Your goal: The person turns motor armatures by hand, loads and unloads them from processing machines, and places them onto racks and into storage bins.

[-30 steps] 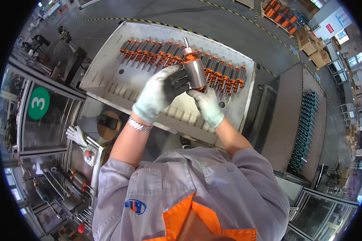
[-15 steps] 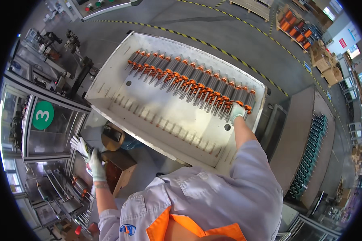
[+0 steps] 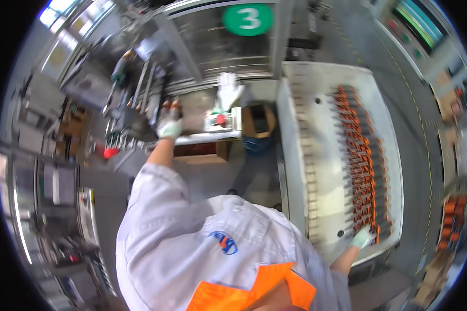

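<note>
Several motor armatures (image 3: 366,166), with grey cores, orange windings and metal shafts, lie side by side in a long white bin (image 3: 388,116) on my right. At the near end of that row, my right hand (image 3: 362,237), in a pale glove, is closed at the last armature; motion blur softens its fingers. On the left, my gloved left hand (image 3: 169,128) reaches to the edge of a workbench beside an orange-wound part (image 3: 175,108). Its fingers are smeared, and whether they grip that part is unclear. A white glove (image 3: 228,93) lies on the bench.
A red push button (image 3: 221,119) sits on a control box at the bench edge. Between bench and bin stands an open cardboard box (image 3: 258,120). A framed machine door with a green round sign (image 3: 248,19) rises behind. Metal rods and rollers (image 3: 132,111) fill the far left.
My view has swung left toward the bench. My left hand has left the white glove and control box and moved to the orange-wound part. My right hand stays at the row's near end.
</note>
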Demonstrator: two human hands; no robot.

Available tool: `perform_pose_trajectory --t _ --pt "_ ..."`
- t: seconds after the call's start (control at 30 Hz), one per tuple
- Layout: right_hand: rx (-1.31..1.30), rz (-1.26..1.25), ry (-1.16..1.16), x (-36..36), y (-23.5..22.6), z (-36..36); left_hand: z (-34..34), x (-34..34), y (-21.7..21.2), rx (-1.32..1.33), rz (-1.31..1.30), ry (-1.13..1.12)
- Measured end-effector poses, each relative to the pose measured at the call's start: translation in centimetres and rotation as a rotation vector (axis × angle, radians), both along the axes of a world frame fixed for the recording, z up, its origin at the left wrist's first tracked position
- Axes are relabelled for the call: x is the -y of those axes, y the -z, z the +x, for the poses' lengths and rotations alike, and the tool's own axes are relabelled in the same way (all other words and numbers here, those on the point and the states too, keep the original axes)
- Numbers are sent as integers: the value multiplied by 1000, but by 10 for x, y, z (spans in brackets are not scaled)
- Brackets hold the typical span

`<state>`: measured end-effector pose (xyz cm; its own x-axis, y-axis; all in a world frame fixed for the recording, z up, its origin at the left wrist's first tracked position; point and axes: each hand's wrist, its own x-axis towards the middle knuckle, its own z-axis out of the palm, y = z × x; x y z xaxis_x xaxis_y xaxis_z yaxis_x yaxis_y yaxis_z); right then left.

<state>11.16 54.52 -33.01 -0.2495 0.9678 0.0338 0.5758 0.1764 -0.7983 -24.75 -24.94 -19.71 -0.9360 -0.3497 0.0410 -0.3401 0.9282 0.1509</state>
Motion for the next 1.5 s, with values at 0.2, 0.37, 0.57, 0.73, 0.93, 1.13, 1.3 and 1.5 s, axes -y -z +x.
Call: perform_pose_trajectory --t 0.2,0.37,0.57,0.73,0.93,1.13,1.3,1.5 --pt "-67 -103 -186 195 -120 -58 0 6 14 -38 -176 -31" --pt "-40 144 -394 305 -172 -109 -47 19 33 86 155 -42" --pt "-283 -127 -717 428 -219 -150 -44 38 17 173 1051 3" --pt "-204 -345 -1221 505 -265 -177 19 -67 -84 243 2226 239" --pt "-576 -432 -1087 544 -349 -172 81 -162 -204 295 2400 554" --pt "-797 -364 -800 518 -365 -143 99 -206 -228 477 2333 901" --pt "-694 -755 -712 487 -397 -105 104 -238 -232 755 2389 1077" --pt "-898 -1021 -726 462 -396 -83 124 -272 -240 815 2373 1071"
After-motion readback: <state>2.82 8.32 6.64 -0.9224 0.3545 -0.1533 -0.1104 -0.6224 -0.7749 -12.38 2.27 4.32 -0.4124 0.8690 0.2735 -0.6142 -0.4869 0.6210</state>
